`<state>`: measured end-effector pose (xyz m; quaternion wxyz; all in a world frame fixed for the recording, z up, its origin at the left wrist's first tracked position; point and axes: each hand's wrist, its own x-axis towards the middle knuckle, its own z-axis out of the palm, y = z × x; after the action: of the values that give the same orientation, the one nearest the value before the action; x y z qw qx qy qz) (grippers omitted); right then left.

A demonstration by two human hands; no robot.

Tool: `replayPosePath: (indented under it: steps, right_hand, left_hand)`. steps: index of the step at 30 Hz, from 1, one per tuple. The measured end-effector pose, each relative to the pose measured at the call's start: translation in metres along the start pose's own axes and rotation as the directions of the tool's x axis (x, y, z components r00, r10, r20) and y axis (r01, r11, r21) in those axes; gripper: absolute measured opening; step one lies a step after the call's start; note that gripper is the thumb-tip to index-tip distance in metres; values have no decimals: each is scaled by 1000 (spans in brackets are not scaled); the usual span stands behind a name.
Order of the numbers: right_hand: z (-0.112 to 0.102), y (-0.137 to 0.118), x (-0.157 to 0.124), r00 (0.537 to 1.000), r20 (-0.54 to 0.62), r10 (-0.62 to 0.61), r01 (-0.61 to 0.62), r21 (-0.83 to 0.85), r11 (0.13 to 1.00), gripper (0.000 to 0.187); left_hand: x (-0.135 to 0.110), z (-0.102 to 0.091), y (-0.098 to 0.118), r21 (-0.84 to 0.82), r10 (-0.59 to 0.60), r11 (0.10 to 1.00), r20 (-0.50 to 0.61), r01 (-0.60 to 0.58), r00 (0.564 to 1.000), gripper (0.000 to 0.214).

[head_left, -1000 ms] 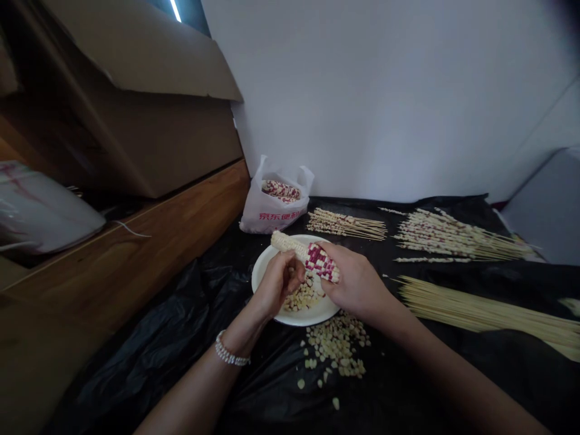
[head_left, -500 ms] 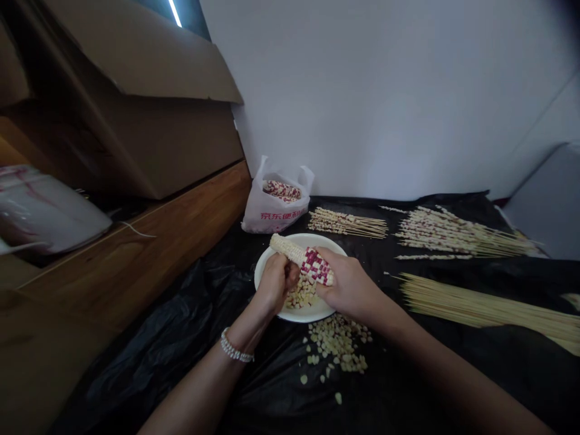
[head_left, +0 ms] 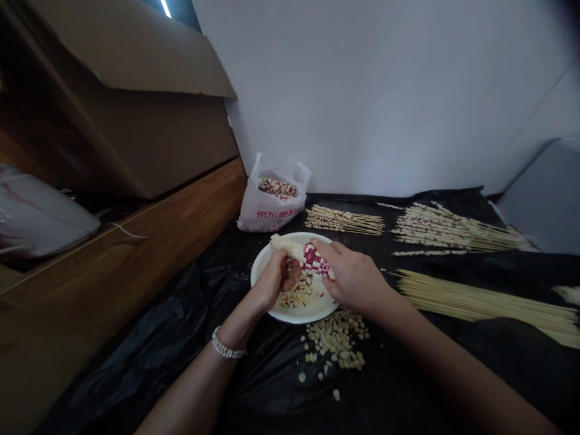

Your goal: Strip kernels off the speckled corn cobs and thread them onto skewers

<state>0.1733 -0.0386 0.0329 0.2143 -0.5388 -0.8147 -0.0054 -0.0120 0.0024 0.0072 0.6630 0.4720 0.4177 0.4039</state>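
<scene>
An ear of corn (head_left: 312, 258) is tilted over a white bowl (head_left: 259, 266). Its left part is bare cob, while its right part still bears purple and white kernels. My right hand (head_left: 356, 275) wraps round the kernel-covered end, thumb along the top. My left hand (head_left: 277, 277), with a beaded bracelet on the wrist, curls round the bare part from below; some of its fingers are hidden behind the cob. Loose kernels (head_left: 299, 295) lie in the bowl under the hands. More pale kernels (head_left: 339, 338) are spread on the black plastic sheet in front of the bowl.
Behind the bowl stands a white plastic bag (head_left: 272, 211) with corn ears inside. Skewers threaded with kernels (head_left: 435, 228) and a shorter bundle (head_left: 342, 219) lie at the back right, bare skewers (head_left: 480, 302) nearer. A cardboard box (head_left: 172, 133) stands left, by the white wall.
My right hand has shifted along the ear, its fingers now further over the kernels. My left fingers have loosened slightly around the cob. The whole view has moved a little.
</scene>
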Motion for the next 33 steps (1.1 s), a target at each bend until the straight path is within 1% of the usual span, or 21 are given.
replayPosePath:
  steps: [5,7,9,10,12,14,15,17,19,20,21,22,23,24,25,27,28,29,31,32,33]
  right_hand:
    - [-4,-2,1,1000,3,-2,2,-66,998,65]
    - [-4,-4,1,1000,16,-8,9,-94,996,65]
    - [-2,-6,1,1000,16,-3,4,-79,997,65]
    - [0,-6,1,1000,3,6,-6,-35,999,65]
    - [1,-3,3,999,-41,29,-23,123,992,64]
    - [0,2,5,994,-83,65,-35,321,946,61]
    - [-2,5,7,990,-84,110,-67,398,915,59]
    - [-7,12,9,962,-76,261,-197,470,860,61]
    - [-12,17,11,934,-58,352,-274,513,813,58]
    - [-14,19,12,925,-55,377,-292,532,795,57]
    - [-16,20,12,917,-51,396,-306,547,779,56]
    - [-17,21,12,911,-47,409,-315,559,767,54]
    - [-18,21,12,909,-38,416,-322,568,757,54]
    - [-19,21,12,908,-26,417,-328,574,750,54]
    - [-19,20,12,910,-15,415,-330,580,745,53]
    - [-18,20,12,917,-5,399,-318,595,738,53]
    - [-17,20,12,921,-4,389,-308,604,735,53]
    - [-16,21,12,925,-3,381,-298,617,729,52]
    - [-13,23,13,929,4,371,-282,657,699,51]
    - [-11,24,13,928,20,372,-284,685,671,51]
    - [-10,25,13,925,39,378,-286,724,628,51]
  left_hand:
    - [-4,4,6,-96,1,995,79,6,997,35]
    - [-6,5,8,-113,-11,993,60,18,998,28]
    - [-7,6,9,-126,-19,992,25,22,1000,22]
    - [-7,7,10,-135,-16,991,13,17,1000,22]
    - [-8,7,14,-154,-10,988,19,13,1000,21]
    - [-10,8,18,-175,4,984,50,4,999,20]
    - [-12,10,20,-181,25,983,56,-14,998,18]
    - [-19,16,21,-168,99,981,34,-92,995,14]
    - [-31,28,19,-87,184,979,-4,-184,983,7]
    - [-37,34,17,-31,194,980,6,-194,981,7]
    - [-45,42,13,35,199,979,58,-201,978,10]
    - [-52,49,9,125,216,964,144,-235,966,13]
    - [-58,55,4,237,256,922,220,-306,941,18]
    - [-63,61,-2,347,306,837,344,-423,888,19]
    - [-67,65,-8,424,358,717,456,-552,815,19]
    - [-70,71,-22,486,419,495,593,-721,687,24]
    - [-70,72,-29,496,428,387,650,-777,628,25]
    - [-69,72,-36,509,431,286,688,-812,583,27]
    - [-66,72,-49,473,423,152,763,-868,489,22]
    - [-65,71,-55,462,430,103,778,-881,458,16]
    - [-64,70,-60,460,417,76,791,-885,447,14]
